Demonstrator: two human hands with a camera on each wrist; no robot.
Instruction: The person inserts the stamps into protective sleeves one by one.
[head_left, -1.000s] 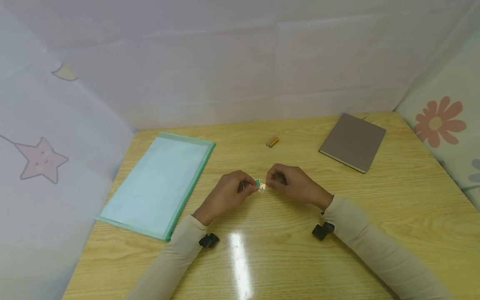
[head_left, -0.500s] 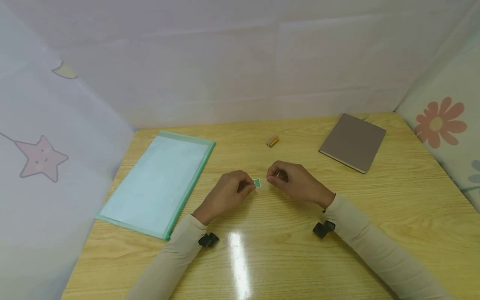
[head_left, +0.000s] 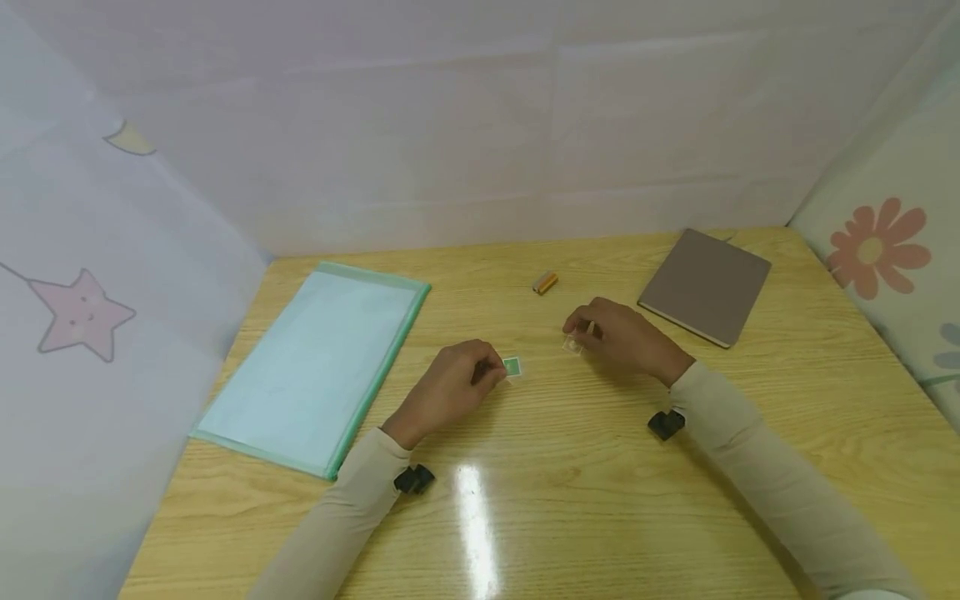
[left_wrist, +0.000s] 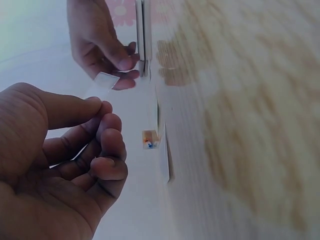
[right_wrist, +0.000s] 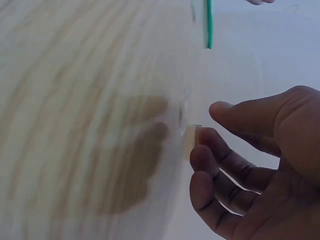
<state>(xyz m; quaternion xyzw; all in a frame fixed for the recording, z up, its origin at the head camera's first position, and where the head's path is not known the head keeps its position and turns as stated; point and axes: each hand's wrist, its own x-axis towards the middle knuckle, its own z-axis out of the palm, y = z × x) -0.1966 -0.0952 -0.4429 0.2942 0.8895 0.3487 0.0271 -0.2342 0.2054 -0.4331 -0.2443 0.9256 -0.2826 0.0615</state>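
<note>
My left hand (head_left: pixel 453 387) pinches a small green square with a white border (head_left: pixel 512 367) between thumb and index finger. In the left wrist view that square (left_wrist: pixel 107 80) looks pale and stands beyond the thumb tip. To the right and a little farther back is my right hand (head_left: pixel 618 337), fingers curled, with a small clear piece (head_left: pixel 572 343) at its fingertips. A narrow gap separates its thumb from its index finger in the right wrist view, where the clear piece is hard to make out. Both hands are just above the wooden table (head_left: pixel 555 500).
On the left lies a clear folder with green edges (head_left: pixel 322 367). A small orange item, perhaps batteries (head_left: pixel 546 282), lies towards the back. A brown notebook (head_left: pixel 705 287) sits at the back right. Printed cloth walls (head_left: pixel 480 142) border the table.
My right hand has drawn away from the left, to the right and back, and the clear piece has shifted right too. My left hand has barely moved and still pinches the green square.
</note>
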